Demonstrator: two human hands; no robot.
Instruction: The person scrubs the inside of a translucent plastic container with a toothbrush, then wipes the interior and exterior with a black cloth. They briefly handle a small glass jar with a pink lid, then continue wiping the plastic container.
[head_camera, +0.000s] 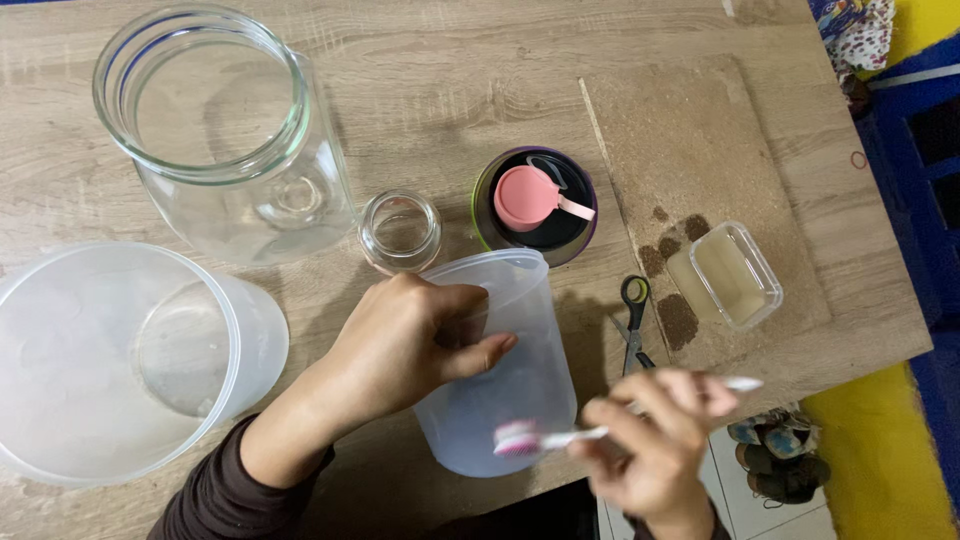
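My left hand (405, 345) grips a translucent plastic cup (510, 390) by its rim, tilted on its side near the table's front edge. A white toothbrush (560, 437) with a pink-bristled head is pinched in my right hand (655, 440); its head touches the outside of the cup near the base. The right hand is blurred by motion.
A large glass jar (225, 130) lies at the back left, a big translucent plastic container (120, 360) at the left. Behind the cup are a small glass jar (400, 232) and a dark lid with a pink cap (535, 203). Scissors (633, 320) and a small rectangular dish (725, 277) lie right, on a cork mat (690, 130).
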